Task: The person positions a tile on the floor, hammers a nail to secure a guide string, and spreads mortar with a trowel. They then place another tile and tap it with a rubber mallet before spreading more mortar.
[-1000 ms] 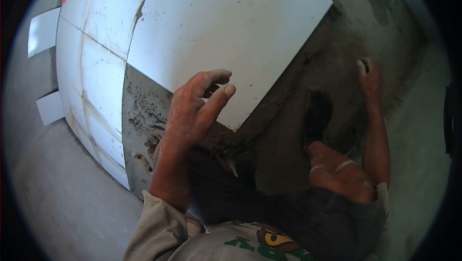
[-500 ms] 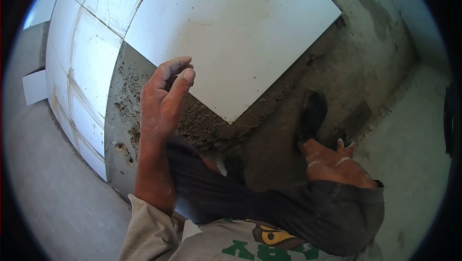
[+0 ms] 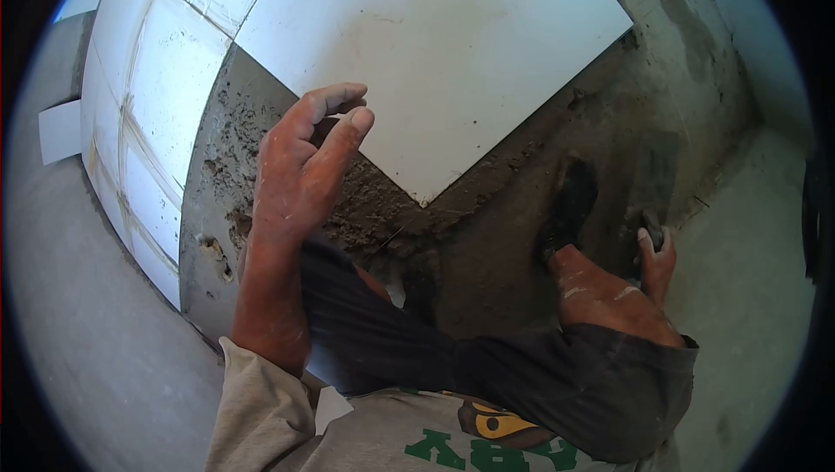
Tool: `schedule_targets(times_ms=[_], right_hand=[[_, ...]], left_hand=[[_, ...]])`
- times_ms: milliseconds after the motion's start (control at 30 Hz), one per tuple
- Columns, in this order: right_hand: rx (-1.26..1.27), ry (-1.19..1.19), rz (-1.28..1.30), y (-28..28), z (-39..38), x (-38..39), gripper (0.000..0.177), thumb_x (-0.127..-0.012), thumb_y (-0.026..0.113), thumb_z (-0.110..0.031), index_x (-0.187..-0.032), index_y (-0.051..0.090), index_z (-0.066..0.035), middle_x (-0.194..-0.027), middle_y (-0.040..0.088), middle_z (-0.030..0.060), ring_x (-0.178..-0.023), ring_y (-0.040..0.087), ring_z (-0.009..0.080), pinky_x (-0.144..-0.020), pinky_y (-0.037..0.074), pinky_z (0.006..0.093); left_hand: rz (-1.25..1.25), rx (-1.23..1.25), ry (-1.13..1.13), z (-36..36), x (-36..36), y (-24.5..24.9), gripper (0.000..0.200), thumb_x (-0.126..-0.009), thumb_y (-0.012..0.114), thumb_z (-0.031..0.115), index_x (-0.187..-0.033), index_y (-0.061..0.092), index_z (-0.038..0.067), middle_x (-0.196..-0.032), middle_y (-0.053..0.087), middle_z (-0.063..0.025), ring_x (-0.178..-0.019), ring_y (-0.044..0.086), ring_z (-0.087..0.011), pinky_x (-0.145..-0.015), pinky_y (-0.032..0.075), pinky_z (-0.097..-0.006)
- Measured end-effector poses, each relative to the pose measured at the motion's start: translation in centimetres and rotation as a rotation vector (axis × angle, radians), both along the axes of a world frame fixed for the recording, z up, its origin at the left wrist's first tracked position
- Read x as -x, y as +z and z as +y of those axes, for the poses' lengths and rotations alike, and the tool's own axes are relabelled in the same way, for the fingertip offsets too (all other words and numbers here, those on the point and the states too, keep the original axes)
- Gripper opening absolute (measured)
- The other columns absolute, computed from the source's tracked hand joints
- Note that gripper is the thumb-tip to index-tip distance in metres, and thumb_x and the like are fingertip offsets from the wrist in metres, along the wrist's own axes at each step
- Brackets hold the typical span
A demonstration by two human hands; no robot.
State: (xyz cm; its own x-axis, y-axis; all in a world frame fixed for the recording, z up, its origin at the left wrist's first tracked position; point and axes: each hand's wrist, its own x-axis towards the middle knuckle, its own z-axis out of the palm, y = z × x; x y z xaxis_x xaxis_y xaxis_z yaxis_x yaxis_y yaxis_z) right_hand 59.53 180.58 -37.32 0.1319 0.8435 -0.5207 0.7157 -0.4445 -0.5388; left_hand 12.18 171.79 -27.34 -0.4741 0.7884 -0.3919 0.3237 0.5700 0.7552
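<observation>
A large white tile [image 3: 435, 63] lies with its near corner over rough grey mortar [image 3: 374, 202]. My left hand [image 3: 309, 154] is raised over the tile's left edge, fingers loosely curled, thumb tip a little apart from the forefinger and nothing visible between them. At the right, beyond my knee, my right hand [image 3: 658, 261] is wrapped round the handle of a flat, rectangular trowel [image 3: 657, 167]. Its dark blade lies low over the wet grey floor, pointing away from me.
Mortar-smeared white tiles [image 3: 174, 54] form a raised surface at the left. A small white piece [image 3: 61, 133] lies beyond them. My dark-shod foot [image 3: 572, 198] stands right of the tile corner. A pale wall or floor surface [image 3: 757, 237] borders the right side.
My right hand, partly hidden behind my knee before, has moved right and shows on the handle; the trowel has swung outward and away. My left hand sits slightly higher and further right.
</observation>
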Motion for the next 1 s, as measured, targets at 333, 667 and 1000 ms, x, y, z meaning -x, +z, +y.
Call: schedule_targets(times_ms=[333, 667, 1000], right_hand=[[0.209, 1.694, -0.170, 5.2, 5.7, 18.2, 0.025, -0.078, 0.063, -0.024, -0.091, 0.063, -0.003, -0.069, 0.059, 0.0188, -0.065, 0.061, 0.0322, -0.065, 0.049, 0.0407], [-0.316, 1.955, -0.042, 0.2, 4.4, 21.1, 0.040, -0.078, 0.059, -0.024, -0.116, 0.059, -0.012, -0.101, 0.064, 0.0156, -0.082, 0.064, 0.0302, -0.067, 0.052, 0.0412], [-0.470, 2.070, -0.026, -0.2, 2.1, 23.2, 0.039, -0.081, 0.051, -0.018, -0.119, 0.058, -0.013, -0.109, 0.062, 0.0134, -0.096, 0.061, 0.0291, -0.077, 0.052, 0.0394]], left_hand=[[0.071, -0.173, 0.020, -1.9, 1.0, 0.5, 0.031, -0.087, 0.062, 0.025, -0.107, 0.061, 0.001, -0.095, 0.066, -0.0160, -0.083, 0.065, -0.0220, -0.074, 0.050, -0.0324], [0.017, -0.058, 0.156, -5.4, 2.6, 1.7, 0.033, -0.090, 0.060, 0.025, -0.113, 0.060, 0.001, -0.100, 0.064, -0.0093, -0.091, 0.058, -0.0149, -0.081, 0.046, -0.0280], [0.041, -0.016, 0.094, -5.1, 2.4, 1.7, 0.033, -0.089, 0.060, 0.025, -0.111, 0.060, 0.001, -0.097, 0.064, -0.0108, -0.089, 0.059, -0.0159, -0.080, 0.046, -0.0292]])
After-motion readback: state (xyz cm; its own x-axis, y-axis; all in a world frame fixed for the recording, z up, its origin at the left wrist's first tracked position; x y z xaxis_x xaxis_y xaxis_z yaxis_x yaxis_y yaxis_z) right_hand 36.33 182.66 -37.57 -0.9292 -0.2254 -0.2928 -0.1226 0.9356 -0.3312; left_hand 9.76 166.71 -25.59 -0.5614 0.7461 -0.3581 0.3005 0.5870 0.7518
